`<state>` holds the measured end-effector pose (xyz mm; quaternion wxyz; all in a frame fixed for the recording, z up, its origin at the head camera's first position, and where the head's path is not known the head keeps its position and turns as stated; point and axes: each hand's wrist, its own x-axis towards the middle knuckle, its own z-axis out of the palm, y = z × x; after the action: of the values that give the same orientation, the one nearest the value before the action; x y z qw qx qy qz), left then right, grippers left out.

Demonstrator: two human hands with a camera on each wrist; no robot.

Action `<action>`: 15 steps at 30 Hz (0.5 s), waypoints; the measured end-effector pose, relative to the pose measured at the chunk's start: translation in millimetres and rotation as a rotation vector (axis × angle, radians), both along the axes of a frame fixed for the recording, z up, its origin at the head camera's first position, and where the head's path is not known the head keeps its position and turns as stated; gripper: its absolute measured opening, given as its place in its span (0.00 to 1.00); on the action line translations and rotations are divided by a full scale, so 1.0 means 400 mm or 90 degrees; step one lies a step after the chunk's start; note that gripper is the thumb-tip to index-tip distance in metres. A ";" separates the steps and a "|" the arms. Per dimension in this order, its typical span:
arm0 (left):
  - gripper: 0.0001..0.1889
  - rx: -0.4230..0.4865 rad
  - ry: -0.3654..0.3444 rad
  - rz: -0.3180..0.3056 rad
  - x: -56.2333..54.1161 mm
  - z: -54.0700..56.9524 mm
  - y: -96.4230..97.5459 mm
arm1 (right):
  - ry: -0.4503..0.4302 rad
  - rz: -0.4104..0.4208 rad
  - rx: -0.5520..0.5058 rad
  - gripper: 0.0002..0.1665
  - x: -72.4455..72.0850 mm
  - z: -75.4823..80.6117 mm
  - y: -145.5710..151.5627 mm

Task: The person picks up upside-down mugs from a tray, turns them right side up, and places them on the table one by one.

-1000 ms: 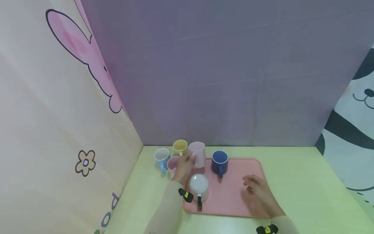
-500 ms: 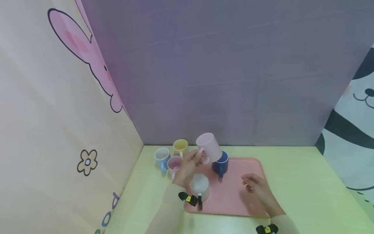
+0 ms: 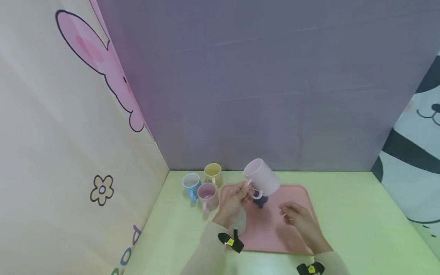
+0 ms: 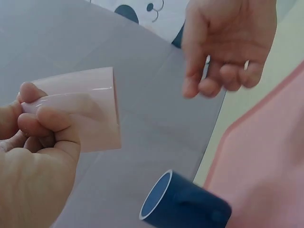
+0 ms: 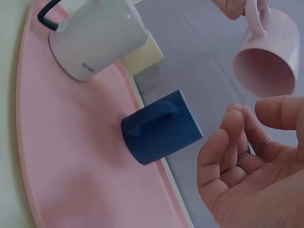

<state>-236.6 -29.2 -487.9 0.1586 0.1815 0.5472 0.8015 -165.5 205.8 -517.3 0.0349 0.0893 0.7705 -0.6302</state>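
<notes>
My left hand grips the handle of a pale pink mug, thumb and fingers closed around it. The mug is tilted, raised above the tray, and partly covers a dark blue mug in the head view. That blue mug stands upright on the pink tray. Over the tray's right side hovers my right hand, its fingers loosely bent and holding nothing. Behind the left wrist, a white mug with a black handle stands on the tray, mostly hidden in the head view.
Left of the tray on the pale green table stand a light blue mug, a yellow mug and a darker pink mug. A grey backdrop rises behind the table, with a printed sheet at each side.
My left hand has lifted the pale pink mug from the tray's back left, tilted it and carried it right, in front of the blue mug. My right hand has shifted slightly left.
</notes>
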 end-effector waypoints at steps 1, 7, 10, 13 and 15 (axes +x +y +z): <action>0.13 0.009 -0.007 -0.010 0.003 -0.001 0.004 | 0.002 0.001 -0.006 0.21 -0.001 0.001 -0.003; 0.13 0.046 -0.020 -0.026 0.016 -0.017 0.023 | 0.006 0.004 -0.024 0.20 -0.006 0.008 -0.019; 0.13 0.069 -0.019 -0.027 0.022 -0.023 0.032 | 0.007 0.011 -0.031 0.20 -0.007 0.009 -0.024; 0.13 0.089 -0.030 -0.027 0.027 -0.027 0.039 | 0.008 0.016 -0.039 0.21 -0.009 0.010 -0.029; 0.13 0.102 -0.045 -0.028 0.029 -0.030 0.043 | 0.012 0.022 -0.042 0.22 -0.011 0.011 -0.031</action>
<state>-224.8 -12.2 -499.9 0.1802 0.1775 0.4712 0.8450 -169.7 193.3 -512.9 0.0414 0.0691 0.7509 -0.6555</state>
